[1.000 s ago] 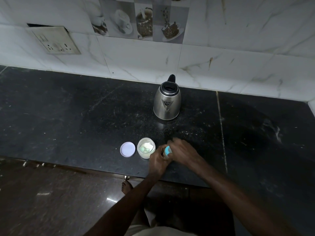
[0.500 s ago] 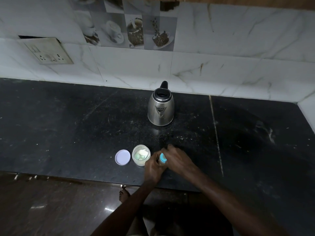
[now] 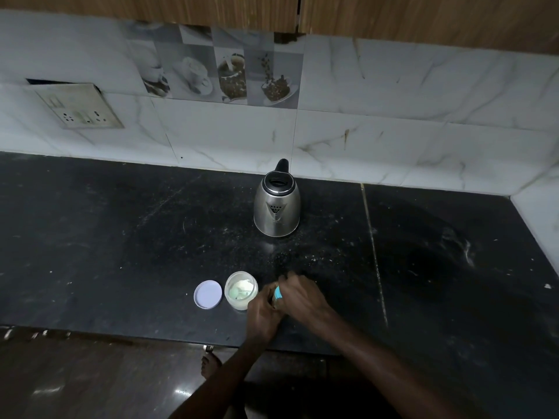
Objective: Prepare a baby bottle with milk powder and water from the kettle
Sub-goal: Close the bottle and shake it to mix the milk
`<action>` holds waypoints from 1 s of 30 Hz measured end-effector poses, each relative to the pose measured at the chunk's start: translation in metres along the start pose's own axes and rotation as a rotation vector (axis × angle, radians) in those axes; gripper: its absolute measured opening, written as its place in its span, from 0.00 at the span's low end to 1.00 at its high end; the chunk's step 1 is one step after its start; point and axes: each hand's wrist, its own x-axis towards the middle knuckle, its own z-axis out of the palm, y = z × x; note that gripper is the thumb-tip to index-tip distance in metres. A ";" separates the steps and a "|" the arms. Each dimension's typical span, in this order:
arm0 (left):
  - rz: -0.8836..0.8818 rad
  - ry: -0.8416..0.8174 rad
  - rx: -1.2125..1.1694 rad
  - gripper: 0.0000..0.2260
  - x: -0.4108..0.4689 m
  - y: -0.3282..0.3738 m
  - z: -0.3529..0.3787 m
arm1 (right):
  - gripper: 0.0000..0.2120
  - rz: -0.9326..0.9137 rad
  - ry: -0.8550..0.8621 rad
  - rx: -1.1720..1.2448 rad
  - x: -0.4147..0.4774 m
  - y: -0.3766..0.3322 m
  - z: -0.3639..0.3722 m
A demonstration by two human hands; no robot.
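Note:
A steel kettle (image 3: 276, 207) with a black lid and handle stands on the black counter (image 3: 121, 237), near the wall. In front of it sits an open jar of milk powder (image 3: 241, 290) with a pale scoop inside, and its white lid (image 3: 207, 294) lies flat to the left. Just right of the jar, both hands close around the baby bottle (image 3: 278, 293), of which only a light-blue ring shows. My left hand (image 3: 262, 314) grips the bottle's body from below. My right hand (image 3: 302, 297) covers its top. The rest of the bottle is hidden.
A switch and socket plate (image 3: 80, 108) hangs loose on the tiled wall at the left. Wooden cabinets (image 3: 423, 19) run above. The counter's front edge (image 3: 121, 337) runs just below the hands, with a bare foot (image 3: 210, 365) on the glossy floor beneath.
The head camera has tilted up and back, so the counter and kettle sit lower and cabinets appear. Both hands stay on the bottle beside the jar, with little visible shift.

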 end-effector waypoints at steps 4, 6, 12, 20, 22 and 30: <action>-0.005 -0.005 -0.019 0.17 0.000 0.002 -0.001 | 0.15 -0.015 -0.041 -0.010 0.005 0.001 -0.004; -0.013 -0.012 -0.026 0.15 -0.001 0.002 -0.001 | 0.16 -0.063 -0.058 0.009 0.004 0.005 0.000; -0.037 -0.002 -0.040 0.17 -0.003 0.003 0.000 | 0.15 -0.109 -0.121 0.030 0.010 0.016 -0.004; -0.025 -0.015 -0.020 0.19 -0.001 0.006 -0.003 | 0.17 -0.021 -0.084 -0.025 0.001 0.011 -0.001; -0.023 -0.016 0.002 0.21 0.000 0.001 -0.003 | 0.24 -0.040 -0.100 0.011 0.000 0.013 0.001; -0.018 0.012 0.056 0.20 -0.003 0.005 0.000 | 0.15 -0.144 -0.035 -0.003 0.005 0.017 -0.001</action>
